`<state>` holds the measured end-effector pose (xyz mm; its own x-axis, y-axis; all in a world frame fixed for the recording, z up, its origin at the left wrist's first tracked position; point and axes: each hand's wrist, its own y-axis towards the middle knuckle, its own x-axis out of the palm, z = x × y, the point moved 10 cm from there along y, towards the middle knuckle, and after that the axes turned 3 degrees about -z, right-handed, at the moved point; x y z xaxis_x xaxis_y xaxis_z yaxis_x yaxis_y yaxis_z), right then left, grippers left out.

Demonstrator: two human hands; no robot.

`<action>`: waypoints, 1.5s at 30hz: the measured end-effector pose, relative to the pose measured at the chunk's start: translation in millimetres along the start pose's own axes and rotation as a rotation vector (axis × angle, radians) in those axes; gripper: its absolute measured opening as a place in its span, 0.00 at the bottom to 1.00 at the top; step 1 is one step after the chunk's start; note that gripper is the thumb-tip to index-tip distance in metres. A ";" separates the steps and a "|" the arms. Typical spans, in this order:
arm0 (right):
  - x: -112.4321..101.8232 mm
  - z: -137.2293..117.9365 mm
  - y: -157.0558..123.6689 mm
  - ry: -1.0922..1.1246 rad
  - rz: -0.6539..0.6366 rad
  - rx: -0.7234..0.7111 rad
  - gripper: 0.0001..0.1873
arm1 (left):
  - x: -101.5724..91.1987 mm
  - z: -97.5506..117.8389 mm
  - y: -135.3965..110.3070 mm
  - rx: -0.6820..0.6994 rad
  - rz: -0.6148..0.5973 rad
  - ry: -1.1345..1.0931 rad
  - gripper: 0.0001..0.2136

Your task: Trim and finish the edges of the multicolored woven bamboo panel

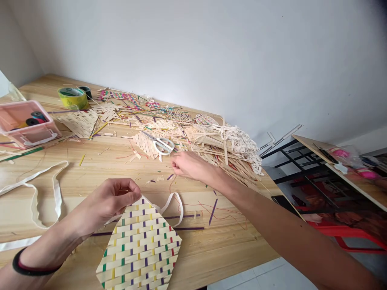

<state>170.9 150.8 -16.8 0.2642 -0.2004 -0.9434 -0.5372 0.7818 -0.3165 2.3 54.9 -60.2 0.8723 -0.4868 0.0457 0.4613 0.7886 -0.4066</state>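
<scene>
My left hand (121,197) is closed, pinching the upper corner of a woven strip panel (142,245). The panel is pale with green, yellow, purple and red strips, and hangs tilted toward me over the table's front. A white ribbon (179,205) runs along its top edge and loops out to the right. My right hand (184,164) is stretched forward above the table, its fingers closed; what they hold, if anything, is too small to make out. Just beyond it lie white-handled scissors (163,146), apart from the hand. A small pale woven piece (145,145) lies under their blades.
Loose strips and woven scraps (178,117) cover the table's back, beside a bundle of white ribbon (242,145). Yellow tape (72,98) and a pink box (27,121) with spools stand at left. White ribbon (57,193) lies front left. Red thread (223,209) trails at right.
</scene>
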 end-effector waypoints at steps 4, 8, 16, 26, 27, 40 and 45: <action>-5.2 13.5 -3.8 0.122 0.070 0.010 0.09 | 1.1 -1.9 0.6 0.034 -0.034 0.004 0.19; -12.8 22.6 -7.6 0.201 0.114 0.040 0.08 | 4.8 17.4 -3.6 0.169 -0.072 0.019 0.16; -14.5 34.3 -13.6 0.230 0.099 0.048 0.11 | 9.1 25.1 -6.4 0.194 -0.130 0.094 0.13; -6.8 20.4 -4.9 0.132 0.062 0.078 0.09 | 12.2 22.3 -5.3 0.201 -0.152 0.027 0.13; -5.0 17.6 -3.6 0.118 0.048 0.085 0.09 | 12.1 22.2 -5.1 0.206 -0.152 0.024 0.13; 3.6 35.4 -0.5 0.558 0.147 0.012 0.04 | 15.1 31.9 -9.1 0.270 -0.165 0.064 0.14; -0.9 17.3 -6.5 0.987 0.195 -0.167 0.07 | 6.7 40.9 -12.2 0.369 -0.084 0.103 0.12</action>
<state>188.0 156.1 -12.1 -0.5781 -0.5345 -0.6166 -0.6247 0.7760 -0.0869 9.1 57.3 -17.7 0.8167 -0.5761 -0.0350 0.5743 0.8172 -0.0492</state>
